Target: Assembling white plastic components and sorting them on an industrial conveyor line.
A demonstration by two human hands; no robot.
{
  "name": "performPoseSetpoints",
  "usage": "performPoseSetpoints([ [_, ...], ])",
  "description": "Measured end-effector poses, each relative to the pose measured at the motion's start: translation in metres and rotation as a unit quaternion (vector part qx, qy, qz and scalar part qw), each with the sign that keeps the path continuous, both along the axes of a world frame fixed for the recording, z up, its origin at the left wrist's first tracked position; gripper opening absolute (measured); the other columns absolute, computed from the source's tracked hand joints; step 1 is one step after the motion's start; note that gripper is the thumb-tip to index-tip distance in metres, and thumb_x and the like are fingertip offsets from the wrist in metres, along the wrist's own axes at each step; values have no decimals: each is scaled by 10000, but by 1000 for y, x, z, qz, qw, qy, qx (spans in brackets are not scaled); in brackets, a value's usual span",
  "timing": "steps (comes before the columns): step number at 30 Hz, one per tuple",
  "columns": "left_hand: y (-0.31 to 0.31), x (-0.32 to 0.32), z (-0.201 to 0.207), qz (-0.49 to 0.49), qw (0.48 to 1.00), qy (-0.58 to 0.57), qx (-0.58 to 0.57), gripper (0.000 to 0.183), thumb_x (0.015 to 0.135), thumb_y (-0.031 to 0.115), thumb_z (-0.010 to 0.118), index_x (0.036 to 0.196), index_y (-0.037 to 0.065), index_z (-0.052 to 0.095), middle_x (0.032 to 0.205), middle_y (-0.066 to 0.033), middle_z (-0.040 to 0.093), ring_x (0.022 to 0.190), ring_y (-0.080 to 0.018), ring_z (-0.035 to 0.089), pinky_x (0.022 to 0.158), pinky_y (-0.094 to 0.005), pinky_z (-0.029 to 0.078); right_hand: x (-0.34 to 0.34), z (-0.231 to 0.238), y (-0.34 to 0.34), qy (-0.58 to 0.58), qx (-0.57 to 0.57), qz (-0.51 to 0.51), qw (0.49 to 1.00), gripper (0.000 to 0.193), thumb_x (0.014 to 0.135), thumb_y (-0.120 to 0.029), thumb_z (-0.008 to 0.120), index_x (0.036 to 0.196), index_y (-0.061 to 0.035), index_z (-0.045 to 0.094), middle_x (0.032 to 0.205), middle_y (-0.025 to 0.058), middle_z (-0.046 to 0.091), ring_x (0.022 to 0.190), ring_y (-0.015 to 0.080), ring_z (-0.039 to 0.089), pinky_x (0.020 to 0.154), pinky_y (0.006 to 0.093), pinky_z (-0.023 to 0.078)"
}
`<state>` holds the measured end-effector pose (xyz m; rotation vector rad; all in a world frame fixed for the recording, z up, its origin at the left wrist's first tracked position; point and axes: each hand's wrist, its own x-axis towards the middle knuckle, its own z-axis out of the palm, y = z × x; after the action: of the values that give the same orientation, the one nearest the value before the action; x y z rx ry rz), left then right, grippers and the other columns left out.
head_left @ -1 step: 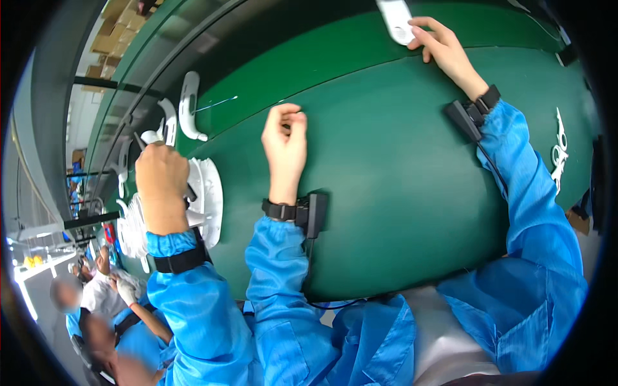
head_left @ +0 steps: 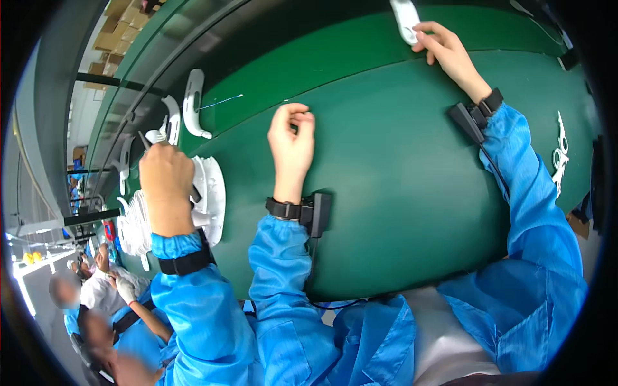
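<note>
At the far edge of the green table, my right hand (head_left: pixel 447 58) grips the near end of a long, rounded white plastic piece (head_left: pixel 405 20) between thumb and fingers. The far end of that piece runs off the top of the picture. My left hand (head_left: pixel 291 145) hovers over the middle left of the table, its fingers curled in toward the thumb. Whether anything small is between those fingertips is hidden. Both my wrists wear black straps with small black boxes and cables.
To my left, a co-worker's hand (head_left: pixel 166 186) holds a dark tool over white round parts (head_left: pixel 215 199) and coiled white cable (head_left: pixel 134 225). Curved white housings (head_left: pixel 192 103) lie behind, one with a thin blue wire. White scissors (head_left: pixel 560 154) rest at the right edge.
The white piece in my right hand has turned slightly, so its dotted grille no longer shows. My left hand has shifted a little to the right. The whole view has also moved slightly.
</note>
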<state>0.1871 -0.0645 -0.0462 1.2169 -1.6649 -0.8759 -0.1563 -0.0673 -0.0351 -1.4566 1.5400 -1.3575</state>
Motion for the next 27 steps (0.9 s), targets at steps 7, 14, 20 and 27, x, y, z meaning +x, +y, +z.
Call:
performPoseSetpoints([
  [7,0,0,-3,-13,998,-49,-26,101,785,48,632,883,29,616,813,-64,565,774,-195,545,724,-322,462,3,7,20,36,50,65,996,205,948,-188,545,1093,-52,594,833,16,616,668,56,490,618,197,410],
  [14,15,11,9,-17,969,-204,-137,103,764,106,647,848,50,630,843,-79,549,834,-257,504,747,-362,431,-21,83,158,283,122,83,948,178,862,-111,629,1007,-9,621,1018,71,628,910,160,588,790,293,469],
  [20,12,13,9,-36,971,-188,-141,106,763,136,658,847,81,625,880,-75,551,876,-276,506,783,-391,423,-213,25,310,583,239,-255,733,507,975,-366,519,1420,-141,432,1440,141,424,1347,302,357,1106,395,289],
  [27,19,26,12,-26,975,-184,-125,106,763,122,660,854,78,629,861,-71,550,854,-267,509,768,-384,423,-167,-10,326,447,186,-231,844,420,995,-183,487,1411,-137,446,1506,168,348,1398,319,328,1123,396,289],
])
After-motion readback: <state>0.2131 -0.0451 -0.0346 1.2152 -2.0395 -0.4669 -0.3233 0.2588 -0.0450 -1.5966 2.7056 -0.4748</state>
